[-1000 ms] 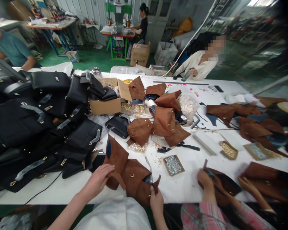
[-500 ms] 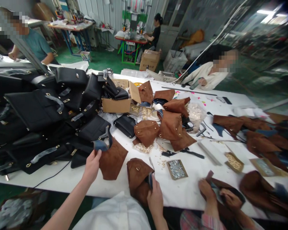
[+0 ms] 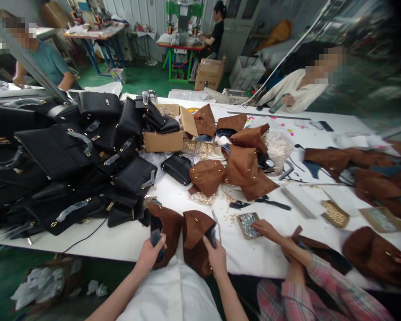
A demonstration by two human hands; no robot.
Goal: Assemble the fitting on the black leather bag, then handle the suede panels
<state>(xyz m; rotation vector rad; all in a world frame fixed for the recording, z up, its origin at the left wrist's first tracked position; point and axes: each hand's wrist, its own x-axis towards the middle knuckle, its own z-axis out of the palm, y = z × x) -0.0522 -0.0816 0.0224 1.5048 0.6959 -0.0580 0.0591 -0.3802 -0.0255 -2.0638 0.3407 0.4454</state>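
While both hands work at the near table edge, notes run from the grip outward.

Left hand (image 3: 150,255): fingers curled around the dark blue inner flap of a brown suede bag piece (image 3: 165,229); pinching it at the lower edge.

Right hand (image 3: 216,255): closed on a second brown suede piece (image 3: 195,232), thumb and fingers pinching its dark lining at the right corner.

Position: both pieces lie at 6 o'clock on the white table (image 3: 120,243), just beside each other, partly over the edge toward the person's lap.

Neighbour: a co-worker's hand (image 3: 265,228) in a plaid sleeve, at 4 o'clock, reaches to a small tray of silver studs (image 3: 247,224).

Centre: heap of brown suede pieces (image 3: 240,167) with gold studs fitted; loose gold studs (image 3: 203,198) scattered beneath.

Left, 9 o'clock: stack of black handbags (image 3: 60,156), touching the left-hand piece.

12 o'clock: open cardboard box (image 3: 163,140).

Progress (judged): several pieces at centre look studded and set aside; the two in hand are mid-handling, and more brown pieces (image 3: 370,178) wait at 3 o'clock.
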